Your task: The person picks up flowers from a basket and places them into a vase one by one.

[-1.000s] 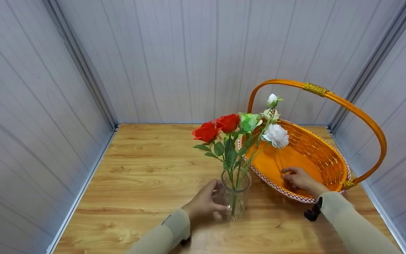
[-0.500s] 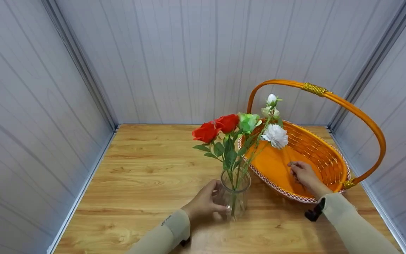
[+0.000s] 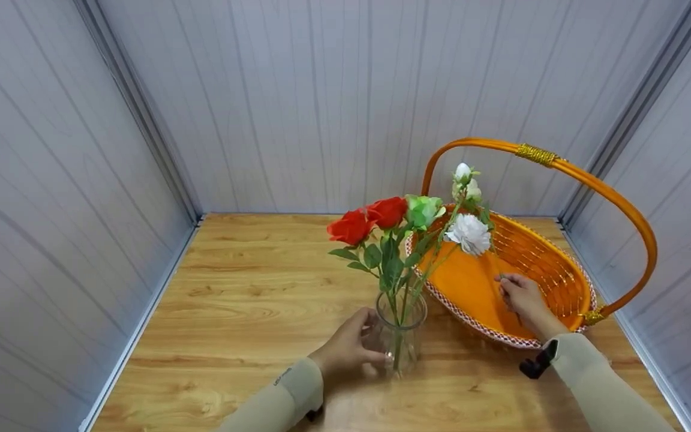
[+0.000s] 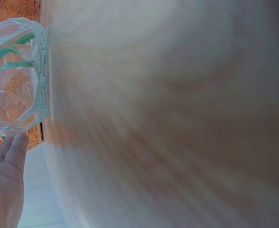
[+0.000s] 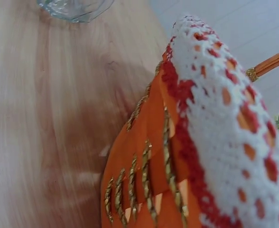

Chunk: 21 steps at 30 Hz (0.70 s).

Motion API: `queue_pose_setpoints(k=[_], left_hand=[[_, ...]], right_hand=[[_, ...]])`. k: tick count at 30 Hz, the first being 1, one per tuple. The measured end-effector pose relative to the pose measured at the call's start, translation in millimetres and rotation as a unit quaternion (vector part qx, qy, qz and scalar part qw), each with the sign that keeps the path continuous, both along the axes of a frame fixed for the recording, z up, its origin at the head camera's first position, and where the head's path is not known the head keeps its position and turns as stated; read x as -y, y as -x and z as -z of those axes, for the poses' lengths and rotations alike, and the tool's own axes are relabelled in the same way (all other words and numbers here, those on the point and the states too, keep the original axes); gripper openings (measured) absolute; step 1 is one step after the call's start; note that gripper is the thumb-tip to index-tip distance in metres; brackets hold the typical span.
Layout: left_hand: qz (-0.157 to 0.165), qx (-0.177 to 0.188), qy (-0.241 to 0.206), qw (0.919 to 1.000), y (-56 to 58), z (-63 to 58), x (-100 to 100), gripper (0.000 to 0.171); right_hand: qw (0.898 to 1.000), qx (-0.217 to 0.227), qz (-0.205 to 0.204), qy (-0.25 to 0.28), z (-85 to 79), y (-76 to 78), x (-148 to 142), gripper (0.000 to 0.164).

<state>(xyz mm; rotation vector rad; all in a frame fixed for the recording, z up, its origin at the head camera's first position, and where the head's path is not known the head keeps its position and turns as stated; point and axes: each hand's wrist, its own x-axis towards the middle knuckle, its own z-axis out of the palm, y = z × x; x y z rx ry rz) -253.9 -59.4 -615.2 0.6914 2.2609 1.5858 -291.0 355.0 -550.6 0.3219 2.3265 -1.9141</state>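
My left hand (image 3: 350, 345) holds the clear glass vase (image 3: 404, 348), thumb in front and fingers at its far left side. In the left wrist view, fingertips (image 4: 20, 138) touch the faceted vase (image 4: 16, 85), with green stems inside. Red roses (image 3: 351, 227), a green flower (image 3: 423, 211) and a white ruffled flower (image 3: 469, 234) rise from the vase. My right hand (image 3: 525, 300), inside the orange basket (image 3: 459, 288), pinches a thin stem (image 3: 497, 264). This stem seems to lead up to a cream flower (image 3: 468, 191), partly hidden behind the vase flowers.
The basket's tall handle (image 3: 612, 195) arches over it. A red-and-white woven rim (image 5: 210, 123) fills much of the right wrist view. Panelled walls (image 3: 333, 108) enclose the wooden table (image 3: 243, 300) at the back and sides.
My right hand has shifted slightly right and up inside the basket, now pinching a stem. The cream flower and its leaves have moved a little right. My left hand stays at the vase.
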Motion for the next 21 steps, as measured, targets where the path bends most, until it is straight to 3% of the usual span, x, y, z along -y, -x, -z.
queue_pose_setpoints(k=[16, 21], left_hand=[[-0.005, 0.036, -0.005, 0.9993, -2.3, -2.7, 1, 0.074], [-0.003, 0.024, -0.002, 0.9997, -1.6, -1.9, 0, 0.072]], right_hand=[[0.998, -0.008, -0.005, 0.061, -26.6, -6.4, 14, 0.023], [0.996, -0.010, -0.008, 0.089, -30.5, -8.1, 17, 0.023]])
